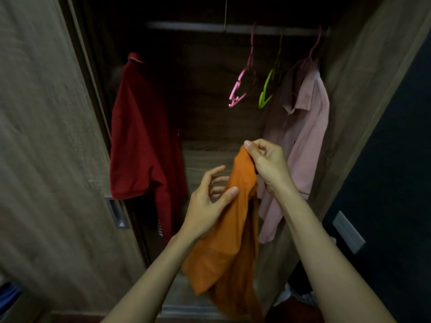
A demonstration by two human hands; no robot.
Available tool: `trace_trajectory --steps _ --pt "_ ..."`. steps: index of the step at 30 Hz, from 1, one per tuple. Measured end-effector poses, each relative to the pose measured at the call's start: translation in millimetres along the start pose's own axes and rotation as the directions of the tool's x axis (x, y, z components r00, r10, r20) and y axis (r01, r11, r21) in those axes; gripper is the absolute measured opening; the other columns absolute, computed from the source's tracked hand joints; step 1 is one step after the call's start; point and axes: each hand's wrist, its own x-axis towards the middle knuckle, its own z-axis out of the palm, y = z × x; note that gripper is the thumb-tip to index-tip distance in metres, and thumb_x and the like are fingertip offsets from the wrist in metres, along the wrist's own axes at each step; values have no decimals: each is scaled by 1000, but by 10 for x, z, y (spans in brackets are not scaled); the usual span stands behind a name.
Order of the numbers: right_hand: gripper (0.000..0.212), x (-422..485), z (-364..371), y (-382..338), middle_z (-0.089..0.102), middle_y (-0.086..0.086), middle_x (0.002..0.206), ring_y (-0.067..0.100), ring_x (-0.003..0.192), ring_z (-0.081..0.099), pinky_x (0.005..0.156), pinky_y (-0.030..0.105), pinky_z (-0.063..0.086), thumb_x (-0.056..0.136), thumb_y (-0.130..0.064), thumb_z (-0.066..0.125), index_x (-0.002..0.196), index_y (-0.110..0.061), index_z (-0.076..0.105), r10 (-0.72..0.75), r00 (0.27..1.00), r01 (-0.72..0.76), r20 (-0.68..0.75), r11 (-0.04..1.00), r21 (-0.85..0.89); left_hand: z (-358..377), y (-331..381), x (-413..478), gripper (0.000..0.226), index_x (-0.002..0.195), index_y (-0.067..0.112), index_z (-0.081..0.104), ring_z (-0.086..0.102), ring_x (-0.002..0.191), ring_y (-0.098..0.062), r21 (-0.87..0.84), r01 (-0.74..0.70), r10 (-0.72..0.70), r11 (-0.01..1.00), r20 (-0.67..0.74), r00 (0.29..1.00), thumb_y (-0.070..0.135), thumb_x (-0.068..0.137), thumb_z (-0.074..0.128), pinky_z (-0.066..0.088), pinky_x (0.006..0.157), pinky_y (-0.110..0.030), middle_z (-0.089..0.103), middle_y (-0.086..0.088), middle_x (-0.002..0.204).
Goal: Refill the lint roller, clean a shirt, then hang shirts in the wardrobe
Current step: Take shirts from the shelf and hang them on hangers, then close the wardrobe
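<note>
Lower centre: we pinch the orange shirt (233, 229) by its top in the right hand (265, 162) grip | left hand (207, 203) spread, thumb on cloth | shirt hangs vertical below grip | empty pink hanger (240, 89) above, upper centre, nearer right hand

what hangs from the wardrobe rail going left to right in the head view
red shirt → empty pink hanger → empty green hanger → pink shirt

Under the wardrobe rail (186, 26) hang a red shirt (137, 136), pink hanger (240, 87), green hanger (268, 87) and pink shirt (307, 127).
</note>
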Motion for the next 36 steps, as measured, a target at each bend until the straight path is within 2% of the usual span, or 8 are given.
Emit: trace_trajectory --steps 3,5,10,16,21,25,31,36 --pt "24 -15 15 1 58 -6 45 6 43 59 43 19 50 95 -19 58 72 -10 57 200 980 -201 24 963 179 80 -46 -25 90 145 40 27 44 128 7 190 -112 110 975 22 994 61 72 75 37 101 -8 41 29 141" --pt "23 -29 45 -34 64 -1 47 9 45 64 44 17 51 95 -15 57 74 -6 56 287 957 -287 47 906 309 136 -83 -17 91 146 30 27 37 133 5 309 -163 176 937 -16 984 53 74 77 31 105 -7 38 14 146" --pt "25 -27 28 -83 66 3 50 13 45 66 42 19 53 96 -12 54 72 -6 51 329 942 -328 69 854 405 97 -145 66 26 113 16 57 61 106 -3 266 -235 301 935 -247 921 14 89 67 49 90 -17 63 5 110" --pt "23 12 -13 37 66 9 75 15 64 67 51 18 54 94 -21 59 73 -11 58 282 959 -272 -5 930 248 -40 -66 278 5 94 16 55 51 50 1 -152 -12 -25 988 -244 970 14 98 53 42 49 -14 58 11 57" --pt "24 44 66 164 73 3 82 17 83 69 73 27 55 93 -34 57 84 -16 70 291 954 -294 68 873 388 11 61 511 6 96 15 52 46 37 -1 -525 193 -315 829 -153 937 18 100 49 38 38 -14 52 8 45" --pt "44 -74 116 384 66 11 123 23 116 61 97 37 50 86 -37 60 122 -12 60 220 918 -382 330 715 586 -38 36 611 8 98 12 53 56 50 -8 -687 261 -440 678 -95 893 16 101 47 52 58 -23 58 1 59" --pt "20 -232 204 683 72 6 109 19 103 68 80 27 57 94 -11 55 112 -13 63 266 933 -358 241 752 554 -155 -39 555 16 91 5 54 71 71 -18 -786 306 -513 537 -16 858 11 102 43 54 85 -40 72 -11 74" --pt "18 -146 135 589 75 5 91 15 83 71 75 26 59 97 -17 51 104 -11 66 257 961 -276 104 844 460 -395 -54 551 9 97 11 56 69 72 -13 -630 311 -476 711 -106 873 14 100 49 58 72 -28 67 -8 84"
